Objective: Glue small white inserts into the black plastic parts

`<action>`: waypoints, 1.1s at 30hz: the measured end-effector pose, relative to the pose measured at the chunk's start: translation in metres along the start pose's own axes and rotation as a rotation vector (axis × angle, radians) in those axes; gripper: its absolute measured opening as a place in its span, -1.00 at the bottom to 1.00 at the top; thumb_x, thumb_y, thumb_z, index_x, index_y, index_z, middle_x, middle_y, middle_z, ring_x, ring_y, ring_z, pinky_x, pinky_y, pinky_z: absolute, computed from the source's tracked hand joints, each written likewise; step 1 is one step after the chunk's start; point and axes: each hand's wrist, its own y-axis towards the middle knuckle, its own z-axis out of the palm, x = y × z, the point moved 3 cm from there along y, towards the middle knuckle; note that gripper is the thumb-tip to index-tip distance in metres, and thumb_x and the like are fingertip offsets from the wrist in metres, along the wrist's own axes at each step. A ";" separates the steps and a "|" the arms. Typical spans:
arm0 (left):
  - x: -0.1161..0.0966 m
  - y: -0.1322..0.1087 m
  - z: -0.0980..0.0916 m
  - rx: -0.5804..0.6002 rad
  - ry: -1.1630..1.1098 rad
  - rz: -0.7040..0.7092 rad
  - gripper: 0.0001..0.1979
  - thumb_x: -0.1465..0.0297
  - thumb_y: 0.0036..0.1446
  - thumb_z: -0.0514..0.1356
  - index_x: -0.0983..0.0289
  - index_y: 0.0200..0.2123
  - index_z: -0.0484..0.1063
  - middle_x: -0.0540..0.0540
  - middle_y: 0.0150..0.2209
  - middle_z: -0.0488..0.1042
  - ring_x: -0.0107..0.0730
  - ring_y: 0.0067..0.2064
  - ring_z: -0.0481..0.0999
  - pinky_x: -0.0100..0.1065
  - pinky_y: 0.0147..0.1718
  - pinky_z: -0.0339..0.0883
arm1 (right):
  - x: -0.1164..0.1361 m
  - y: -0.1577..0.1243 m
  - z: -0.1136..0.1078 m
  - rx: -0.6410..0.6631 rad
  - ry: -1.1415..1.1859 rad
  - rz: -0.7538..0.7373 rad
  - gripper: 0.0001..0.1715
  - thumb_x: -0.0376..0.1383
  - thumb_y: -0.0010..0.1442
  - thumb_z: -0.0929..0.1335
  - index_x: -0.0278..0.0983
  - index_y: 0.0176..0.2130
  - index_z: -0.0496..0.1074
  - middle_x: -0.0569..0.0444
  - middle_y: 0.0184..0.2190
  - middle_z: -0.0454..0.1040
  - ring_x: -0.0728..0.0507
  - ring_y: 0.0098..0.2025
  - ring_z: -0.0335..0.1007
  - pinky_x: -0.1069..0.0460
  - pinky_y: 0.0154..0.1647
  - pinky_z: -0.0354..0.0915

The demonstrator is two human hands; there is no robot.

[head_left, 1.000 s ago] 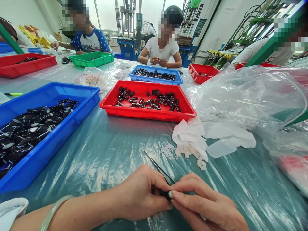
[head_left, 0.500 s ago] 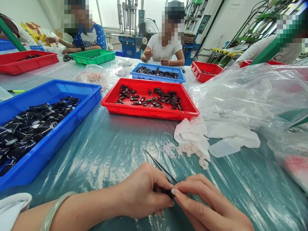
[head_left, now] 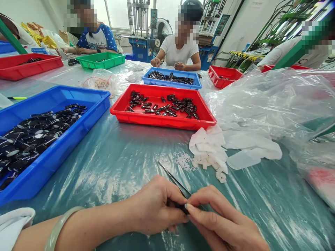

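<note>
My left hand (head_left: 159, 205) is closed, pinching a small black piece (head_left: 180, 206) between thumb and fingers; most of that piece is hidden. Against its right end press the thumb and index finger of my right hand (head_left: 222, 216). A slim pair of metal tweezers (head_left: 171, 177) slants up and to the left from between the hands, its lower end running in under my right fingers. Just beyond the hands, small white bits (head_left: 184, 161) and pale pieces (head_left: 206, 161) lie on the plastic-covered table (head_left: 125, 167) beside crumpled white sheets (head_left: 206, 141).
A blue tray (head_left: 89, 122) of black pieces stands at left. Ahead is a red tray (head_left: 162, 120) of similar pieces, with another blue tray (head_left: 171, 84) behind it. Clear plastic sheeting (head_left: 267, 101) heaps up at right. Co-workers (head_left: 180, 48) sit across the table.
My hands stay together, the right one shifting slightly up and left. The co-worker opposite lowered a hand to the table; the one at left leaned back a little.
</note>
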 end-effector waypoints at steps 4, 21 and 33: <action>0.002 0.000 0.000 -0.017 -0.007 -0.016 -0.87 0.48 -0.03 0.15 0.39 -0.52 0.48 0.00 -0.52 0.32 -0.58 -0.61 0.35 -0.57 -0.64 0.22 | 0.002 0.004 -0.001 -0.022 0.006 0.027 -0.80 -0.51 0.11 0.30 -0.27 -0.28 0.42 -0.03 -0.34 0.41 -0.08 -0.30 0.40 0.05 -0.29 0.41; 0.002 0.000 0.001 -0.015 -0.008 -0.048 -0.81 0.49 -0.09 0.16 0.34 -0.67 0.24 -0.03 -0.54 0.26 -0.58 -0.63 0.33 -0.55 -0.66 0.18 | -0.062 0.017 -0.002 -0.184 -0.439 0.121 -0.84 -0.37 0.22 0.25 -0.24 -0.30 0.42 0.06 -0.37 0.41 -0.14 -0.28 0.31 -0.06 -0.26 0.15; 0.004 0.000 0.001 -0.021 -0.012 -0.068 -0.89 0.48 -0.10 0.16 0.36 -0.62 0.33 -0.01 -0.51 0.30 -0.56 -0.63 0.35 -0.56 -0.66 0.19 | -0.060 0.013 -0.001 -0.150 -0.485 0.170 -0.82 -0.36 0.22 0.21 -0.26 -0.39 0.35 0.07 -0.45 0.38 -0.13 -0.37 0.32 -0.01 -0.36 0.15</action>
